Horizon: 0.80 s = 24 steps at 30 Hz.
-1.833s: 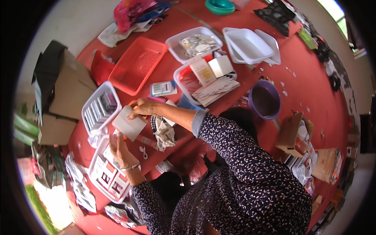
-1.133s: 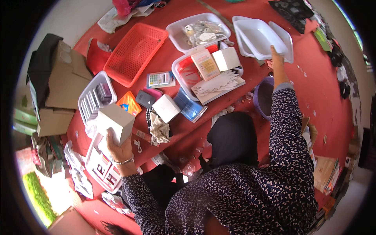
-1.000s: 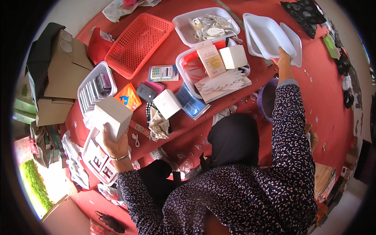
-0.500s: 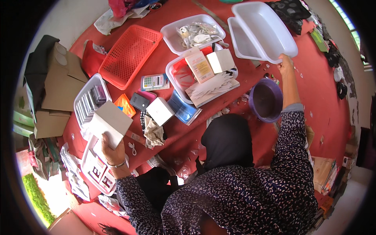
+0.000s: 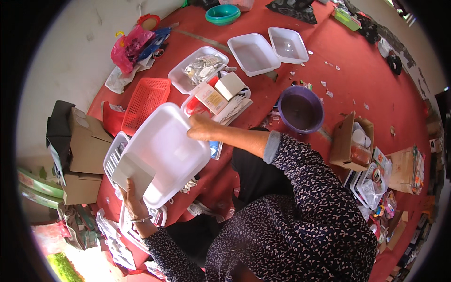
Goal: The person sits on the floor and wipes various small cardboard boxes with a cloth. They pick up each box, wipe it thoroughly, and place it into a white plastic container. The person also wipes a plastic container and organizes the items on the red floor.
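My right hand (image 5: 202, 128) grips the rim of a white plastic basin (image 5: 174, 145), which is tilted in front of me over the left side of the floor. In my left hand (image 5: 133, 196) is a small pale cardboard box (image 5: 131, 173), overlapping the basin's near left edge. Behind the basin, a white tray of flat cases (image 5: 112, 160) is partly covered. Beyond it stand a red perforated basket (image 5: 146, 104), a white tray (image 5: 177, 75) with coiled cables, and another tray holding an upright carton (image 5: 211, 97) and a white box (image 5: 230, 85).
Two white basins, one larger (image 5: 253, 54) and one smaller (image 5: 288, 45), stand on the red floor at the back. A purple tub (image 5: 301, 110) is right of centre. An open cardboard box (image 5: 345, 148) and plastic-wrapped goods lie at right. Cardboard (image 5: 91, 141) leans at left.
My right hand has lifted the upper white basin off the far right stack and brought it left, towards the box in my left hand. The view has shifted too.
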### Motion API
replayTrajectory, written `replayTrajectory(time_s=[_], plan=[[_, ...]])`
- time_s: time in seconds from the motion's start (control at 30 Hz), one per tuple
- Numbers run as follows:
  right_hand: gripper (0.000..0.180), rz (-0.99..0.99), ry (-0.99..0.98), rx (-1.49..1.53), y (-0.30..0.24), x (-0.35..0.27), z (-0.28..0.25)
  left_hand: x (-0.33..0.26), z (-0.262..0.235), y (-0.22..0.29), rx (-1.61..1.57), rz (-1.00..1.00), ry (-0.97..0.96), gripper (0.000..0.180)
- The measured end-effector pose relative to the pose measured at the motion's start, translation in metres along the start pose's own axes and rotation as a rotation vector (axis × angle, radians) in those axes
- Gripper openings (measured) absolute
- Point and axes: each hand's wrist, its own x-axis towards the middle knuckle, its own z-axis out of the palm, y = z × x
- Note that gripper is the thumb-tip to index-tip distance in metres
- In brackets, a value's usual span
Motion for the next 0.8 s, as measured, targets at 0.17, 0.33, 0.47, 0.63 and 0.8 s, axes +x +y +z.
replayTrajectory(time_s=[0.17, 0.33, 0.47, 0.63, 0.8], plan=[[0.019, -0.050, -0.024, 0.307, 0.015, -0.008, 0.017, 0.010, -0.017, -0.040, 0.227, -0.099, 0.038, 0.054], [0.021, -0.004, -0.082, 0.271, 0.043, -0.016, 0.026, 0.010, 0.003, -0.041, 0.698, -0.072, 0.099, 0.054], [0.022, 0.033, -0.001, 0.435, 0.039, -0.020, 0.027, 0.002, -0.002, -0.022, 1.438, 0.554, 0.256, 0.045], [0.025, 0.034, 0.016, 0.266, 0.045, -0.003, 0.024, -0.005, -0.031, -0.029, 1.437, 0.725, 0.468, 0.066], [0.022, 0.077, -0.120, 0.152, 0.005, -0.008, 0.007, -0.019, -0.103, -0.063, 0.084, -0.385, -0.008, 0.052]])
